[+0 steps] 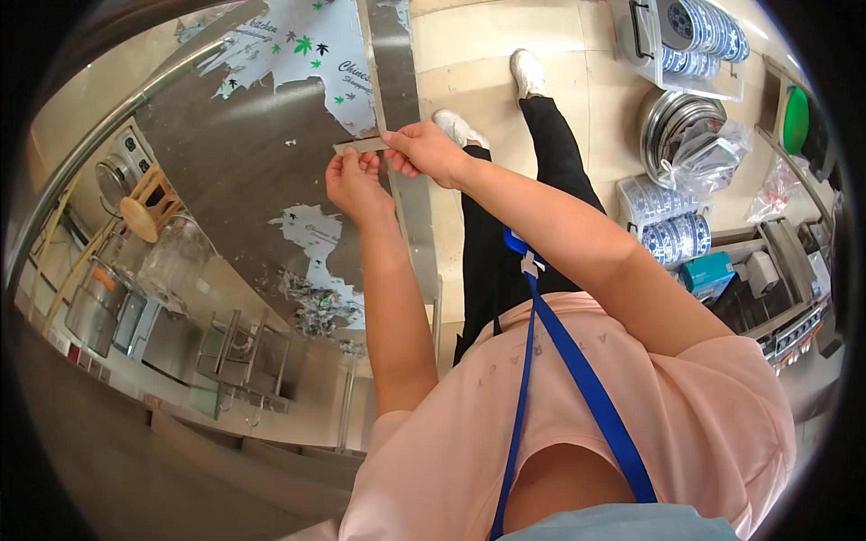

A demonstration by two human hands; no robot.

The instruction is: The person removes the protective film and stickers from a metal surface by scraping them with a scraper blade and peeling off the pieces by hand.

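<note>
A flat, thin grey strip [359, 145], perhaps a metal blade, spans my two hands over the edge of a steel table [234, 153]. My right hand [424, 151] is closed around its right end, the thumb on top. At the other end, the fingers of my left hand [359, 183] pinch it from below. Beyond lies a torn white printed sheet [302, 54] with green and black leaves, stuck to the steel. Nearer to me is a second ragged patch [311, 239], beside a heap of peeled shreds [320, 302].
A metal rail [117, 113] runs along the far left, near a wooden stool [149, 207]. On the tiled floor to the right are crates of blue-and-white bowls [690, 45], stacked steel basins [677, 126] and a teal box [707, 275]. A blue lanyard [577, 361] hangs over my shirt.
</note>
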